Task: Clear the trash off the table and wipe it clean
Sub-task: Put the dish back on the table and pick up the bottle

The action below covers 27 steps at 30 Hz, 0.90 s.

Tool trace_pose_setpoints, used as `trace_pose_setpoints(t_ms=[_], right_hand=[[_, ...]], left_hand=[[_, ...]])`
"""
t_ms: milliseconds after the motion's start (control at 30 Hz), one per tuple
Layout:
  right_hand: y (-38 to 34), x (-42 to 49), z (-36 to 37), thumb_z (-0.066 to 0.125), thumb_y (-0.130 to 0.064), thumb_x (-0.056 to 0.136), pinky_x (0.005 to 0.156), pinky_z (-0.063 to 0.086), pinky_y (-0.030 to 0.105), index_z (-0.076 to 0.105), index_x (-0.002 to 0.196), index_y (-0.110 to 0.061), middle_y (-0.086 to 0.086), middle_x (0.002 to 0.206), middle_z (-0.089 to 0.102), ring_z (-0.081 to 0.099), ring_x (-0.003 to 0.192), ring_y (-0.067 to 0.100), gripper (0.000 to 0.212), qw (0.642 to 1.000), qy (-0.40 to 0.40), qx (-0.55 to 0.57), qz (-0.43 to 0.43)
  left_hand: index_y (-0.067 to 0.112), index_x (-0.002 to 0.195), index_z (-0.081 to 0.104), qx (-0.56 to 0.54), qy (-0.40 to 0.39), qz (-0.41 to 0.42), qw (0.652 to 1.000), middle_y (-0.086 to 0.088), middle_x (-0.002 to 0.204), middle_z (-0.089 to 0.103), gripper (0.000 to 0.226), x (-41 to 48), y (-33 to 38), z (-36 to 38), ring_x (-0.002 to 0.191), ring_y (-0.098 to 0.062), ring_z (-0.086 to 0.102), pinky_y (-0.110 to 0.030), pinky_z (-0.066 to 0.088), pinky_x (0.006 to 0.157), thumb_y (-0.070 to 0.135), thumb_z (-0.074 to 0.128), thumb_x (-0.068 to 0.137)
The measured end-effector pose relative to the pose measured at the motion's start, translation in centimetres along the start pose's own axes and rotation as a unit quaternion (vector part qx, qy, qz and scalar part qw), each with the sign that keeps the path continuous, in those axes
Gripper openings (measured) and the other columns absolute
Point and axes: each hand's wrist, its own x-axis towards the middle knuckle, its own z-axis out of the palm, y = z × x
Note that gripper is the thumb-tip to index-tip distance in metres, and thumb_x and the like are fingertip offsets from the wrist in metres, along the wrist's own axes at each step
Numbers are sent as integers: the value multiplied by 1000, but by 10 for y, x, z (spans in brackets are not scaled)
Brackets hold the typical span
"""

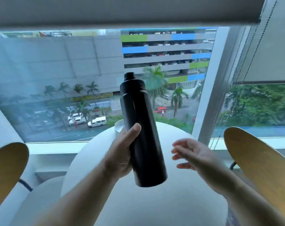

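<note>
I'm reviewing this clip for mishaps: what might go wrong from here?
1. The left hand alone grips the black bottle below its middle, tilted above the table; it might slip and drop.
2. A small white dish sits at the table's far edge, behind the bottle; a careless swing might knock it off.

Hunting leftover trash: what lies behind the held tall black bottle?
A small white dish far back on the round white table; bottle and left hand cover its right part.

Soft daylight enters through the window (96, 85); edges bow, and the right hand (190, 154) blurs.
</note>
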Motion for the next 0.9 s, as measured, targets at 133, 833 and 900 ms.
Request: trace_pose_setpoints(t_ms=[133, 833, 900], right_hand=[[5, 0, 43, 83, -38, 83, 105, 54, 36, 61, 135, -17, 2, 131, 72, 66, 126, 20, 60, 991, -135, 2, -7], [35, 93, 48, 98, -39, 57, 87, 59, 36, 57, 116, -35, -19, 105, 73, 68, 96, -1, 72, 983, 90, -156, -29], [34, 101, 52, 98, -37, 61, 85, 58, 35, 55, 115, -34, -18, 104, 71, 66, 97, 2, 69, 979, 95, -179, -30]], left_hand=[[4, 117, 70, -24, -76, -13, 997, -20, 102, 67, 85, 5, 17, -23, 92, -35, 67, -48, 52, 90, 53, 96, 52], [28, 88, 68, 686, 286, 150, 652, 9, 94, 67, 29, 42, -13, -127, 95, -23, 64, -39, 51, 85, 54, 57, 84], [25, 115, 67, 732, 297, 58, 610, 4, 117, 64, 48, 46, -16, -144, 115, -26, 58, -42, 45, 101, 59, 56, 83]])
